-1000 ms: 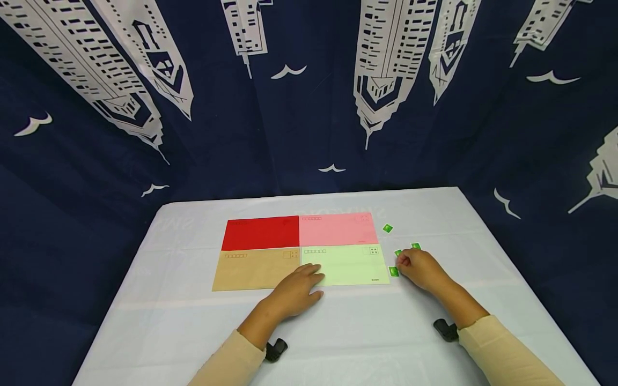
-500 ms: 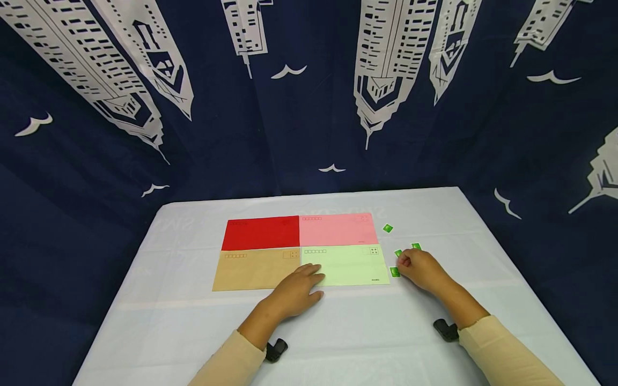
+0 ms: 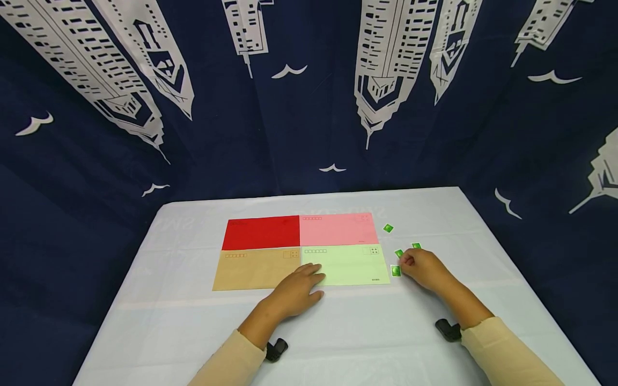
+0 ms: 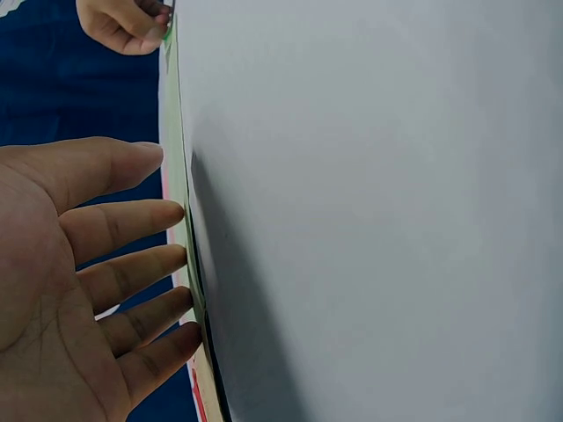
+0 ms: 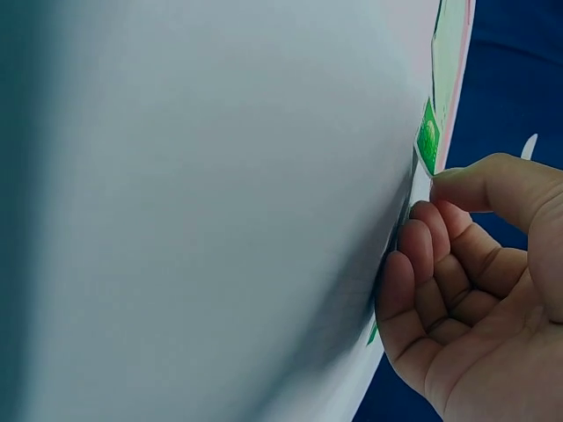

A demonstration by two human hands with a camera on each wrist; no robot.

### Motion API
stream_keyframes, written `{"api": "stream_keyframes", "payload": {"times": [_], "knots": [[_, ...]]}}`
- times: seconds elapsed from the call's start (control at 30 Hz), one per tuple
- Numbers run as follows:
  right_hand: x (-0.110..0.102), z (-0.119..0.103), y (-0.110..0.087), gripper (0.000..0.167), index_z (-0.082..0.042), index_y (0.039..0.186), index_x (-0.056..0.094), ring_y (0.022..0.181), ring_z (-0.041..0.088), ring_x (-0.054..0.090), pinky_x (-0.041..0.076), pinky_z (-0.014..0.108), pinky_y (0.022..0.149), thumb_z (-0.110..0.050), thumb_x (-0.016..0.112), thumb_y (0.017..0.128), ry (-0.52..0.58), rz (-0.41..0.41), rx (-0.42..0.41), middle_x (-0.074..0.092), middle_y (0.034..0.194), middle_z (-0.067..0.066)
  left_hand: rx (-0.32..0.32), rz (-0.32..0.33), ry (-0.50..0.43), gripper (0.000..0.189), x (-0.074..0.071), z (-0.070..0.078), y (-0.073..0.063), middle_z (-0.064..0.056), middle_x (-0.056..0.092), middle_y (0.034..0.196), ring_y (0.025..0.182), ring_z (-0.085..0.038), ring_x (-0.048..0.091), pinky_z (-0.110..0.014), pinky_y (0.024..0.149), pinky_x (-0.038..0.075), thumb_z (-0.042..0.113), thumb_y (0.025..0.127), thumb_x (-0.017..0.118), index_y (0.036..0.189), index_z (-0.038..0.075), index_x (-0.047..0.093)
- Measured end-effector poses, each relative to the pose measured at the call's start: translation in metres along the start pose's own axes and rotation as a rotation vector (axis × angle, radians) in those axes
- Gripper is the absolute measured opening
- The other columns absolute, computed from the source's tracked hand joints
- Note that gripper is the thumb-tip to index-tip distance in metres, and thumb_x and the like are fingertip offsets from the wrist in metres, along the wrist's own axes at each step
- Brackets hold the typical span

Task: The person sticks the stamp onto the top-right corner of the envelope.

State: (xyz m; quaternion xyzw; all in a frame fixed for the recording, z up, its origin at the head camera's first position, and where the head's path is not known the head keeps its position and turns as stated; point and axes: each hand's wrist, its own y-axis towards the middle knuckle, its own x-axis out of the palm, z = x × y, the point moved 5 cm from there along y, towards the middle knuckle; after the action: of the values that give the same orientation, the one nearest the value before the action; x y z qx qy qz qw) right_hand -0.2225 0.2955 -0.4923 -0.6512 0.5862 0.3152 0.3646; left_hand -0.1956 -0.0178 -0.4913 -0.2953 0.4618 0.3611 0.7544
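Observation:
My left hand (image 3: 296, 292), fingers spread, rests across the seam between the tan envelope (image 3: 251, 271) and the light green envelope (image 3: 350, 268). In the left wrist view its fingertips (image 4: 180, 257) lie along the paper edge. My right hand (image 3: 425, 269) pinches the edge of a small green square stamp (image 3: 396, 271) just right of the light green envelope. Seen from the right wrist, this stamp (image 5: 428, 139) leans up at the thumb tip, the other fingers curled below. Two more green stamps (image 3: 398, 253) lie by the right knuckles, one partly hidden.
A red envelope (image 3: 263, 233) and a pink envelope (image 3: 338, 229) adjoin the other two at the back. Another green stamp (image 3: 388, 228) lies right of the pink one. A white cloth (image 3: 338, 343) covers the table; a dark blue printed curtain (image 3: 299, 123) hangs behind.
The right hand has shifted slightly right, and the stamp at its fingertips has moved the same way, now showing more of its face. The left hand has stayed in place.

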Motion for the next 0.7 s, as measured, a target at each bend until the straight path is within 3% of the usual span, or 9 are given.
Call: {"api": "stream_keyframes", "payload": {"times": [0.7], "knots": [[-0.0079,-0.0038,0.0012,0.006,-0.005,0.093,0.067,0.08,0.018,0.054,0.046,0.026,0.068,-0.011,0.066,0.094,0.029,-0.018,-0.018,0.062,0.085,0.004,-0.013,0.006,0.012,0.046,-0.0008,0.0021,0.0026,-0.005,0.047,0.157,0.152,-0.025,0.035,-0.042,0.124,0.033,0.031,0.1,0.062,0.141,0.01,0.06]]}}
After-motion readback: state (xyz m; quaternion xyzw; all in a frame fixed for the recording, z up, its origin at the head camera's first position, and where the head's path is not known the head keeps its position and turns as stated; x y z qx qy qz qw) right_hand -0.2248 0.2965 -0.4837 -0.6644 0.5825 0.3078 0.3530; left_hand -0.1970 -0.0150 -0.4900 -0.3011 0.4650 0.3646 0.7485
